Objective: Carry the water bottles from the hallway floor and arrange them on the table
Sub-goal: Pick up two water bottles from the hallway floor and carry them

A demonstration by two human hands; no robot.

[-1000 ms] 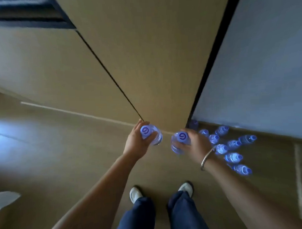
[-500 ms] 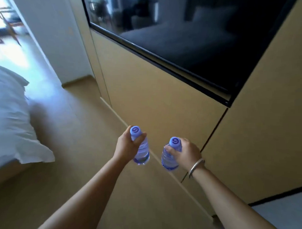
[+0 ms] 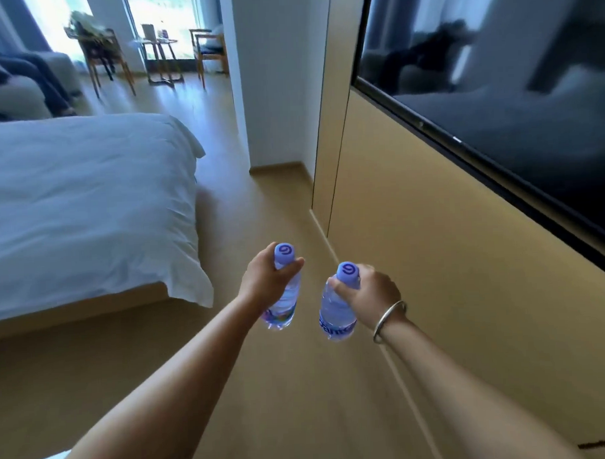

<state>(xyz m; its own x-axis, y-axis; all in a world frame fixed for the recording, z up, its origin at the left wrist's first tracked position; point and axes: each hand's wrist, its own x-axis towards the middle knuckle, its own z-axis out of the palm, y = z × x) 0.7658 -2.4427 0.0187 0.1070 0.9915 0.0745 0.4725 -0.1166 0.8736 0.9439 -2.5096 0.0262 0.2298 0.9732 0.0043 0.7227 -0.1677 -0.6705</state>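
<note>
Carrying one bottle each, the left hand (image 3: 267, 282) grips its bottle (image 3: 283, 298) and the right hand (image 3: 368, 292) grips its bottle (image 3: 336, 314) by the neck, both upright; the table (image 3: 159, 42) stands far ahead, slightly left, nearer the left hand.

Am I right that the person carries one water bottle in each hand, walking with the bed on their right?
Not quite. The head view shows the bed on their left; the wall with the dark screen is on their right. The rest holds: the left hand grips one bottle and the right hand grips the other bottle.
</note>
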